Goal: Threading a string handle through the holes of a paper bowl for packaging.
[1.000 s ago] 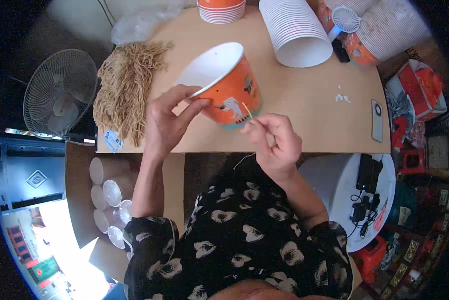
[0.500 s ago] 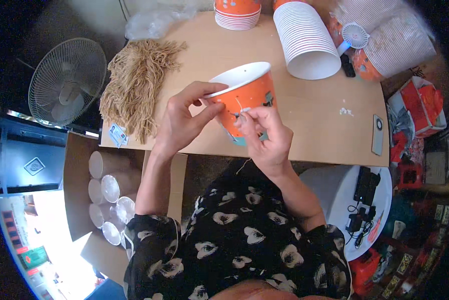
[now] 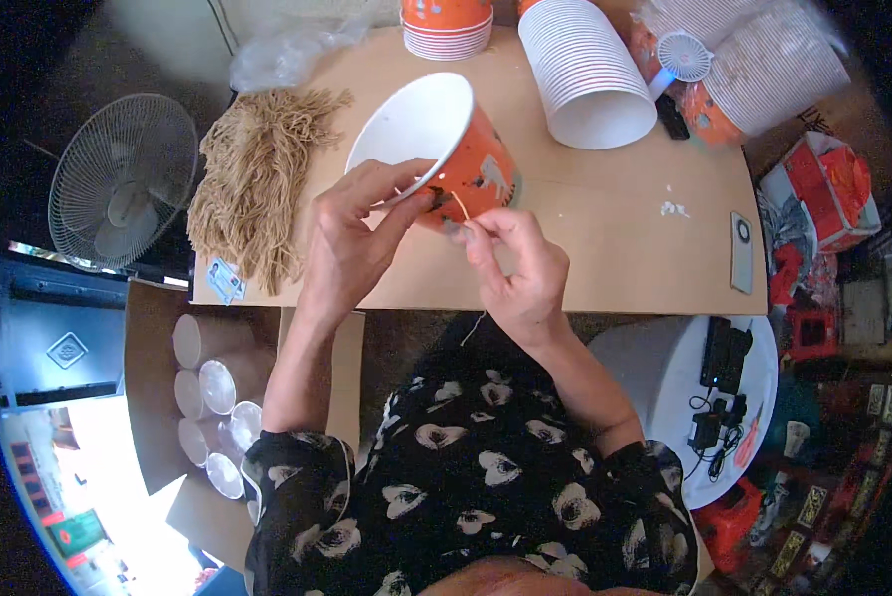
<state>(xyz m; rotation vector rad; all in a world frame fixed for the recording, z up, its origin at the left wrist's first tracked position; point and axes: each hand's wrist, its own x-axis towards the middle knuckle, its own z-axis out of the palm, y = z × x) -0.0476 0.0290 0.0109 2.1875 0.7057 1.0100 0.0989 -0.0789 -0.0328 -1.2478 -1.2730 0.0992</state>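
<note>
Above the table's near edge hangs a large orange paper bucket with a white inside and a small dark-and-grey print, tilted so its mouth faces up and left. My left hand grips its rim, fingers inside and thumb on the outer wall. Close to the bucket's side, my right hand pinches a thin beige cord between thumb and forefinger. The cord's upper end lies against the orange wall near a small white hole or dot. A loose tail dangles below my right hand.
Tan cords lie bundled on the table's left. Farther back are nested paper buckets, another orange stack and bagged stacks with a small fan. A box of clear cups stands lower left; a white stool holds chargers.
The bucket has tipped further, its mouth turning toward the left and its base swinging right. My right hand stays at the wall with the cord; the view has shifted slightly.
</note>
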